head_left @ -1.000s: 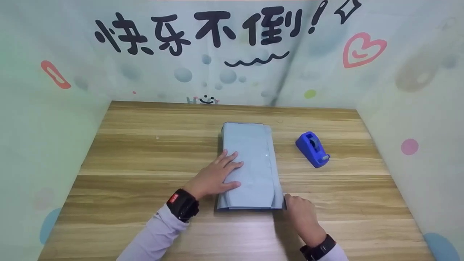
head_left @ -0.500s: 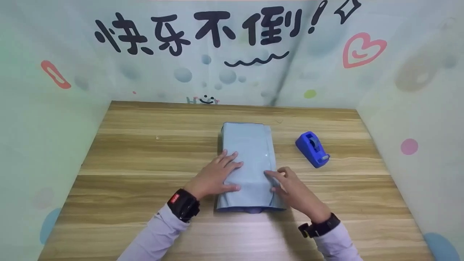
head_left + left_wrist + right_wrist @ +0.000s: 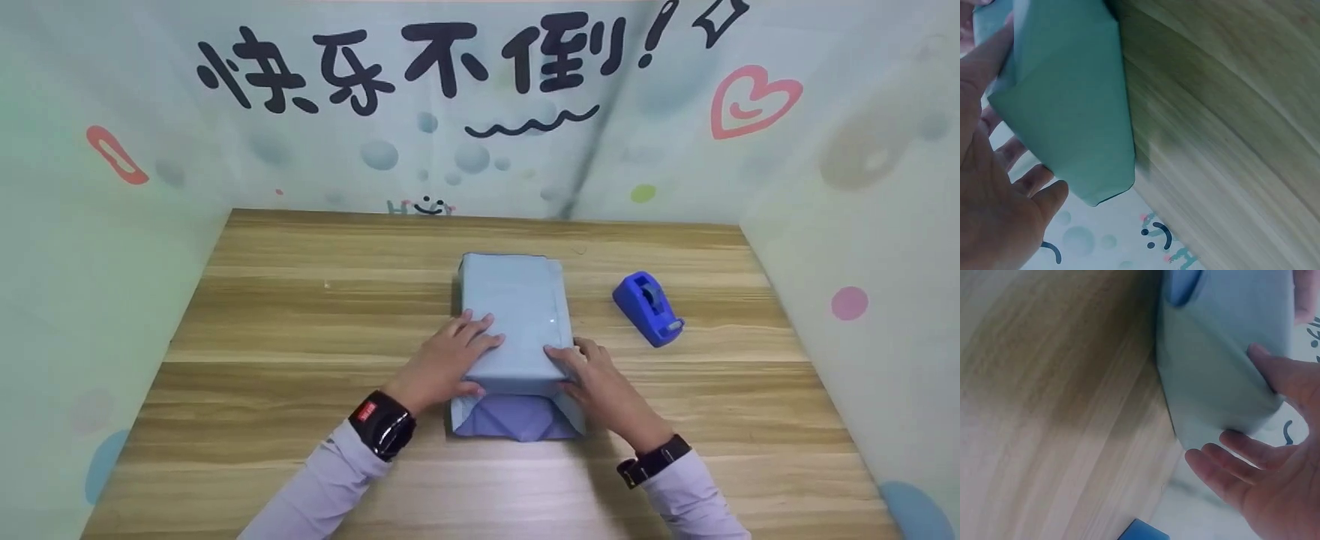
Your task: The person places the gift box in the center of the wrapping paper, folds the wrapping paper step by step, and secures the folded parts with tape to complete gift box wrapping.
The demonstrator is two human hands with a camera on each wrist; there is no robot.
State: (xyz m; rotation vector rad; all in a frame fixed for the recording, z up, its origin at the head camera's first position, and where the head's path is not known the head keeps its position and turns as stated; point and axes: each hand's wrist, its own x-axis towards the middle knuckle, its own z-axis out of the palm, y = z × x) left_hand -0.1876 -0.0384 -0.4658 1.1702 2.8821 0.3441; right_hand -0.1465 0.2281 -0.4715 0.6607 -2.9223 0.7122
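A box wrapped in light blue paper [image 3: 511, 307] lies lengthwise on the table. At its near end, the paper flap [image 3: 520, 418] spreads out on the wood with its purple-blue inner side up. My left hand [image 3: 439, 367] rests on the box's left edge, fingers spread over the top, thumb at the near edge. My right hand [image 3: 611, 394] touches the near right corner. In the right wrist view its thumb presses the end face and its fingertips [image 3: 1199, 461] lie along the paper-covered side [image 3: 1213, 388]. The left wrist view shows the opposite papered side [image 3: 1072, 112].
A blue tape dispenser [image 3: 649, 309] stands to the right of the box. The wood-grain table [image 3: 300, 322] is bounded by a printed backdrop [image 3: 330, 150] at the back and both sides.
My right hand has come up from the near right corner onto the box's edge. The near end's paper has been pressed down, baring the purple-blue flap. The left hand's thumb has shifted slightly.
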